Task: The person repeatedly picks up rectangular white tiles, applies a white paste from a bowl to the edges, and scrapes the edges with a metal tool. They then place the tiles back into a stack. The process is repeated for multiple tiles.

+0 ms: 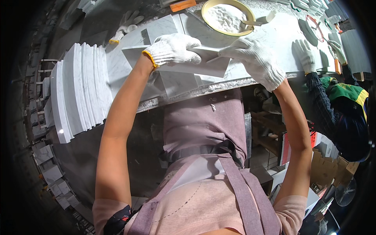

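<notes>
Marble tile [184, 64] lies flat on the marble bench [274, 35], steadied for working. I see my left hand [172, 49] pressing flat on top, my right hand [256, 58] grasping its right end; beyond, a yellow bowl of white powder [227, 16].

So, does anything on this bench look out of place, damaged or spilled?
Nothing alarming. Both gloved hands, left and right, rest on a marble piece. A spare glove lies loose at the far edge of the bench, and white powder fills the round bowl.
</notes>
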{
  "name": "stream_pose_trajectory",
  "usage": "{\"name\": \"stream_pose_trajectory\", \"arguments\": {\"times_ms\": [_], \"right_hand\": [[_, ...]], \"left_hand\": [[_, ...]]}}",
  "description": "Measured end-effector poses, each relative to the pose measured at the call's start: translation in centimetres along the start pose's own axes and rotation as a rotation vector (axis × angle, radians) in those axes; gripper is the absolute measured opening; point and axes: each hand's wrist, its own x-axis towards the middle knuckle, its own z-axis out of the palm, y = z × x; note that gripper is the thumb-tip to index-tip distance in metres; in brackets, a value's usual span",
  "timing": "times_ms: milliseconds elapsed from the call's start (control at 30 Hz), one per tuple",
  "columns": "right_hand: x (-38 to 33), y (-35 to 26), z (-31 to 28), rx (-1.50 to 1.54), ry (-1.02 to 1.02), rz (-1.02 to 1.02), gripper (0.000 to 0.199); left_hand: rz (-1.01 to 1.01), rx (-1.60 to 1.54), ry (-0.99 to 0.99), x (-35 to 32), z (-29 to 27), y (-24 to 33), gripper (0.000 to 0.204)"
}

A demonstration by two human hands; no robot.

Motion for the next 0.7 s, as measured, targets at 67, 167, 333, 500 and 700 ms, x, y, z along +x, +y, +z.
{"name": "stream_pose_trajectory", "arguments": {"times_ms": [67, 167, 333, 500, 700], "right_hand": [[-0.1, 0.2, -0.2, -0.096, -0.022, -0.041, 0.042], [-0.6, 0.4, -0.9, 0.211, -0.182, 0.153, 0.034], [-0.7, 0.2, -2.3, 0.427, 0.007, 0.078, 0.024], [2.2, -0.2, 0.0, 0.604, -0.004, 0.396, 0.032], [2.1, -0.4, -0.7, 0.785, -0.235, 0.592, 0.032]], "left_hand": [[0.062, -0.012, 0.080, -0.3, -0.1, 0.3, 0.037], [-0.008, 0.010, 0.017, -0.5, -0.5, 0.7, 0.040], [-0.045, 0.037, -0.036, -0.5, -0.7, 1.0, 0.053], [0.111, 0.040, 0.119, -1.5, 0.7, 0.3, 0.032], [0.136, 0.179, 0.265, -2.7, 2.3, -0.1, 0.039]]}}
